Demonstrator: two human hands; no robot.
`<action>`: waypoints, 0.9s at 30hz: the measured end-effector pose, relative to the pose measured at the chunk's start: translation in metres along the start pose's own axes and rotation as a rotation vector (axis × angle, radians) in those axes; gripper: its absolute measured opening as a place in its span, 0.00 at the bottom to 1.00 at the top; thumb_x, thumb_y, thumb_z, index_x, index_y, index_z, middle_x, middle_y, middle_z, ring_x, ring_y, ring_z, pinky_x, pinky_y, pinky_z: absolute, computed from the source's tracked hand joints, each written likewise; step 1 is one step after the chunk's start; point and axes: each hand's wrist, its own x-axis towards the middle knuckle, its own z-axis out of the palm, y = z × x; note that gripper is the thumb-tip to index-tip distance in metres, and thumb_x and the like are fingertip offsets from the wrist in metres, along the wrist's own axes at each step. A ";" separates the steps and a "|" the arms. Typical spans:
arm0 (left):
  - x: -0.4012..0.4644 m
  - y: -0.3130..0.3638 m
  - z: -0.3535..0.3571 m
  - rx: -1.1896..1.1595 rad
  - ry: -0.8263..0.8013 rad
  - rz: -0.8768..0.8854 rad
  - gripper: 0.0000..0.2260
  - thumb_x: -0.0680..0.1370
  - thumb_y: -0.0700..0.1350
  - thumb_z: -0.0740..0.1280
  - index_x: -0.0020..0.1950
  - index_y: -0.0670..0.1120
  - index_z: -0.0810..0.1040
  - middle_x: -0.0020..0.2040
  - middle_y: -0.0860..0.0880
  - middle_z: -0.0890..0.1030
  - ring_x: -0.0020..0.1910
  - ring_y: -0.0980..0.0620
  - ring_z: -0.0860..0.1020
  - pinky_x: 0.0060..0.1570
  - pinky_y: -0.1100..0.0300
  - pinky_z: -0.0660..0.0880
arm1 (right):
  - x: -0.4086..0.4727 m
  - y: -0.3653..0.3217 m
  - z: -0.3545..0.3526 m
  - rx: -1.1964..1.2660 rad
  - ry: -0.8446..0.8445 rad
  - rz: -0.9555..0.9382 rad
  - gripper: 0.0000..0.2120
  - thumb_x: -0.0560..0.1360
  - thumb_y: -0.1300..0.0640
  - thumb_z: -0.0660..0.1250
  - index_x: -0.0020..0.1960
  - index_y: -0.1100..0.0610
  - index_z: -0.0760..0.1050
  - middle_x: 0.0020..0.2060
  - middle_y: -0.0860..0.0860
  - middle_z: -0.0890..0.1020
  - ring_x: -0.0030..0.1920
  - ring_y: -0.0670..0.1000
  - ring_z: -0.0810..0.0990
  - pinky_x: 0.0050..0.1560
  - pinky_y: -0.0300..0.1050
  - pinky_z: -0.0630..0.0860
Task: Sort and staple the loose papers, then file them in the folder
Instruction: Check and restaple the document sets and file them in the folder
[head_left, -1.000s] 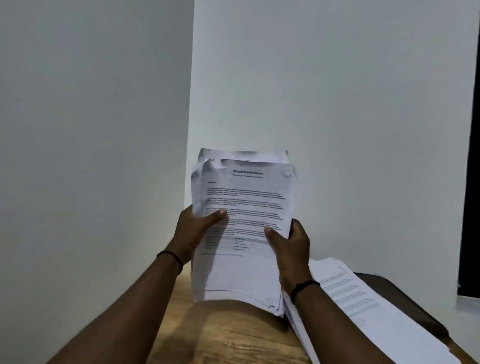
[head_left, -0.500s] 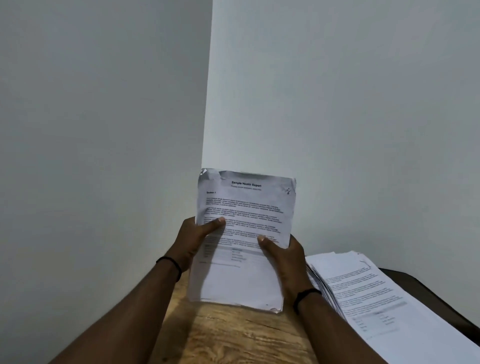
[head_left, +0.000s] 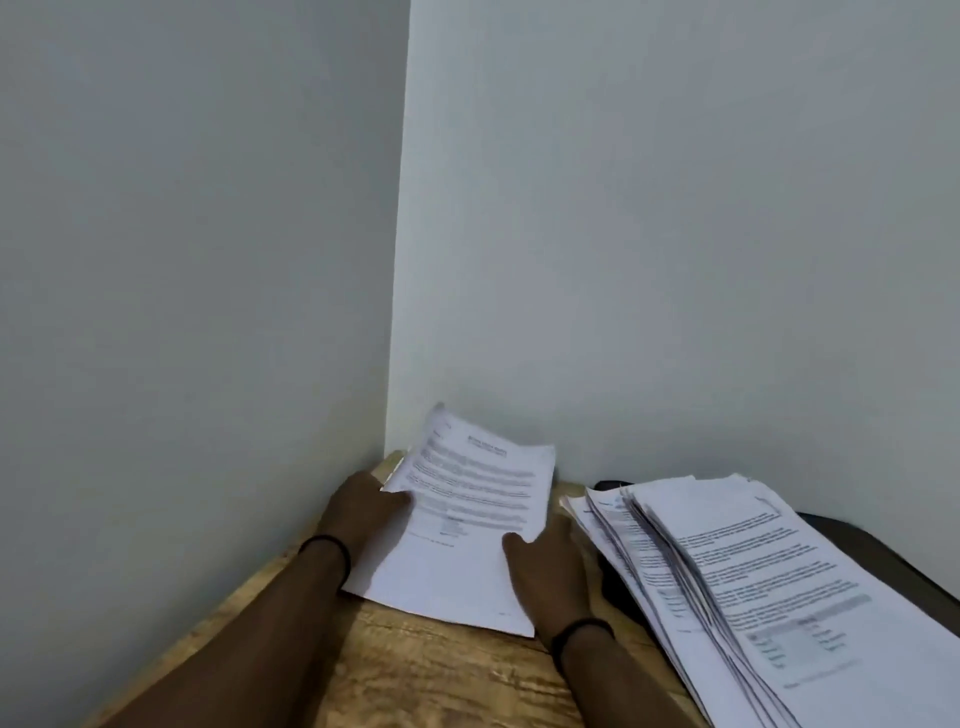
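Head view: papers held low over table corner, both hands gripping.

Small sheaf of papers (head_left: 467, 525) tilted over wooden table (head_left: 415, 675), near wall corner; left hand (head_left: 363, 512) pinching left edge, thumb on top; right hand (head_left: 545, 561) gripping lower right edge. Bigger fanned stack (head_left: 727, 587) just beside, on the right, resting on something dark. Probably light, thin and floppy, easy to slide apart or crease; best taken by both side edges, squared before stapling. No stapler visible.

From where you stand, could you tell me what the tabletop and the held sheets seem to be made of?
The brown tabletop looks like unvarnished wood, matt, with visible grain streaks. The white printed sheets look like thin matt office paper: they bend and carry black text.
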 end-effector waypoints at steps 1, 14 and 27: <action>0.005 -0.005 0.003 0.104 0.017 -0.019 0.09 0.75 0.46 0.70 0.42 0.40 0.78 0.44 0.42 0.82 0.42 0.46 0.81 0.34 0.60 0.69 | 0.003 0.000 0.003 -0.117 -0.004 -0.006 0.16 0.77 0.55 0.64 0.62 0.58 0.67 0.53 0.51 0.81 0.47 0.51 0.80 0.37 0.42 0.73; 0.058 -0.020 0.023 0.507 0.008 0.018 0.09 0.75 0.47 0.66 0.47 0.42 0.81 0.49 0.42 0.81 0.46 0.45 0.78 0.41 0.58 0.72 | 0.051 0.001 0.023 -0.619 0.077 -0.127 0.17 0.79 0.55 0.57 0.65 0.60 0.68 0.62 0.55 0.76 0.62 0.56 0.76 0.55 0.47 0.75; -0.052 0.034 0.062 0.396 0.231 0.341 0.10 0.79 0.45 0.65 0.43 0.44 0.83 0.44 0.45 0.83 0.46 0.44 0.80 0.44 0.54 0.74 | -0.028 -0.011 -0.016 -0.803 0.275 -0.554 0.14 0.59 0.55 0.78 0.40 0.54 0.77 0.33 0.52 0.78 0.33 0.54 0.79 0.23 0.45 0.71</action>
